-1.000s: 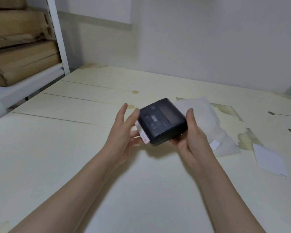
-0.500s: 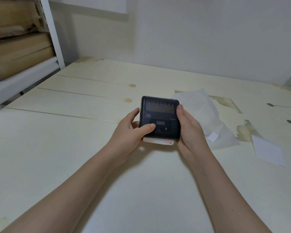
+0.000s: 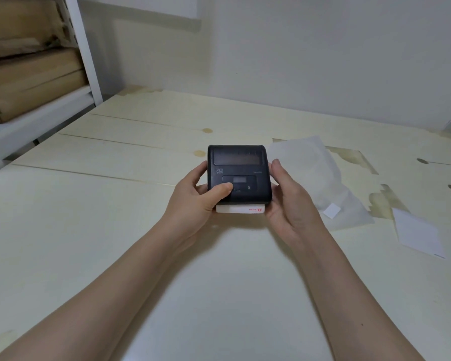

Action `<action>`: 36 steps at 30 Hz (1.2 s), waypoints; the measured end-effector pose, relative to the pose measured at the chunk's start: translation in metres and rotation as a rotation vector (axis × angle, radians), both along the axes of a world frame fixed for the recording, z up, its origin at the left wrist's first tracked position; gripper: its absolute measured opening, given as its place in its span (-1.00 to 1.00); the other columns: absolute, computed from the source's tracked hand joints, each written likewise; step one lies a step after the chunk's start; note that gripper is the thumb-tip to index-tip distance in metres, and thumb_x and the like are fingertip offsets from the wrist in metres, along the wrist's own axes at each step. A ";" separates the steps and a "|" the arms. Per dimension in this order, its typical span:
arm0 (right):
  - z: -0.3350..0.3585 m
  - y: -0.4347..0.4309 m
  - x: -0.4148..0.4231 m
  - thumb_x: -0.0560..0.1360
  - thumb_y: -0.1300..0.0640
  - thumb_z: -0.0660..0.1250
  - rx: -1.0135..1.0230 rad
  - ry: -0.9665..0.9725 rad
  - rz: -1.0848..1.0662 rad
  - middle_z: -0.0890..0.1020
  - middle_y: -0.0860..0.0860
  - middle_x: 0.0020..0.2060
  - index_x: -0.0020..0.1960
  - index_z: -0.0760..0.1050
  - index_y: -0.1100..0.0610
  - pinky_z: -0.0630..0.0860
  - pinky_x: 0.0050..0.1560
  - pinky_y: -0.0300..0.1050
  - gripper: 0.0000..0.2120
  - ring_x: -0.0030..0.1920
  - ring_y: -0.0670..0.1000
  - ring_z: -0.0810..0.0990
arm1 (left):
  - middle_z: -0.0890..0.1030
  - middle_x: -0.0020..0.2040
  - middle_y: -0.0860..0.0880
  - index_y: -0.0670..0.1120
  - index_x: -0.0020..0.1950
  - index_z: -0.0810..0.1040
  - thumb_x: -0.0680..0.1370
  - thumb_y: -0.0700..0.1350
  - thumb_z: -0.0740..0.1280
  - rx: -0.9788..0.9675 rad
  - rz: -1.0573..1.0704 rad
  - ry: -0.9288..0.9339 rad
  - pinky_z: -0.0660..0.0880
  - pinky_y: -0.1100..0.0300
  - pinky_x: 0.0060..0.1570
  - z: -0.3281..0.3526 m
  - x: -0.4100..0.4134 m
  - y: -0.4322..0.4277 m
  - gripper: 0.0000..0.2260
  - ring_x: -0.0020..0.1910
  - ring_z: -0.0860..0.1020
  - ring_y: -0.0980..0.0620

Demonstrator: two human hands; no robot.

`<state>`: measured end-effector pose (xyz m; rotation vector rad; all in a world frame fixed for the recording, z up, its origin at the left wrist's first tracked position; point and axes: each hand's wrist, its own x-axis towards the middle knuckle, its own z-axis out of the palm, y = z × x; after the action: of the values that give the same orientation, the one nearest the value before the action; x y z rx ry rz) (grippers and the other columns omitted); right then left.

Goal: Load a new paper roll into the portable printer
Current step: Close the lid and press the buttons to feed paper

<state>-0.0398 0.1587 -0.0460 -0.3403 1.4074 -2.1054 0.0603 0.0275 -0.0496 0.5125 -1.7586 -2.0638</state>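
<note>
The black portable printer (image 3: 238, 173) is held level just above the pale wooden table (image 3: 89, 230), its lid closed and its small display facing up. A white strip of paper with red print (image 3: 241, 209) sticks out of its near edge. My left hand (image 3: 195, 201) grips the printer's left side, with the thumb resting on the button panel. The right side is clasped by my right hand (image 3: 288, 201), fingers along the edge.
A crumpled translucent wrapper (image 3: 320, 178) with a small white label (image 3: 331, 210) lies right of the printer. A white paper sheet (image 3: 418, 235) lies further right. White shelving (image 3: 81, 48) with brown packages (image 3: 29, 74) stands at the back left.
The printer has been turned from a tilted, skewed pose to square and level, paper strip toward me. My left thumb has come onto the button panel, and both hands now clasp its sides.
</note>
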 end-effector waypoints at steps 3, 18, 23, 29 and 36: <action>0.001 -0.001 0.001 0.64 0.01 0.14 -0.007 0.024 0.009 0.59 0.28 0.25 0.34 0.47 0.28 0.40 0.35 0.28 -0.57 0.29 0.25 0.55 | 0.66 -0.40 0.13 -0.05 0.49 0.34 0.54 -0.29 0.36 0.012 0.004 0.008 0.36 0.46 -0.52 0.003 0.000 0.002 -0.47 -0.59 0.49 0.24; 0.003 0.000 0.006 0.66 0.13 0.11 0.003 0.125 -0.004 0.62 0.27 0.21 0.31 0.49 0.28 0.47 0.29 0.26 -0.65 0.26 0.25 0.57 | 0.67 -0.39 0.14 -0.01 0.49 0.33 0.52 -0.26 0.39 0.048 0.005 0.025 0.36 0.44 -0.51 0.004 0.001 0.001 -0.44 -0.49 0.55 0.24; 0.004 0.001 0.008 0.66 0.14 0.11 -0.002 0.142 0.012 0.63 0.24 0.20 0.32 0.49 0.27 0.48 0.29 0.24 -0.66 0.25 0.23 0.58 | 0.67 -0.40 0.15 0.00 0.49 0.33 0.52 -0.25 0.39 0.026 0.009 0.028 0.36 0.43 -0.51 0.002 -0.001 0.000 -0.43 -0.50 0.53 0.24; 0.005 0.001 0.009 0.66 0.13 0.11 0.000 0.161 0.029 0.63 0.24 0.20 0.32 0.49 0.26 0.48 0.28 0.24 -0.66 0.24 0.23 0.59 | 0.72 -0.25 0.09 0.02 0.48 0.35 0.51 -0.24 0.41 0.048 0.008 0.037 0.38 0.41 -0.49 0.000 -0.002 -0.002 -0.44 -0.36 0.62 0.21; 0.007 0.002 0.010 0.66 0.13 0.11 0.011 0.171 0.055 0.63 0.22 0.20 0.33 0.49 0.23 0.57 0.21 0.11 -0.66 0.24 0.20 0.59 | 0.72 -0.25 0.07 0.02 0.47 0.37 0.51 -0.25 0.40 0.050 0.016 0.047 0.40 0.39 -0.49 0.001 -0.002 -0.002 -0.45 -0.35 0.63 0.19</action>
<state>-0.0303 0.1606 -0.0391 -0.5603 1.4882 -2.0632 0.0582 0.0254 -0.0485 0.4873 -1.6750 -2.0963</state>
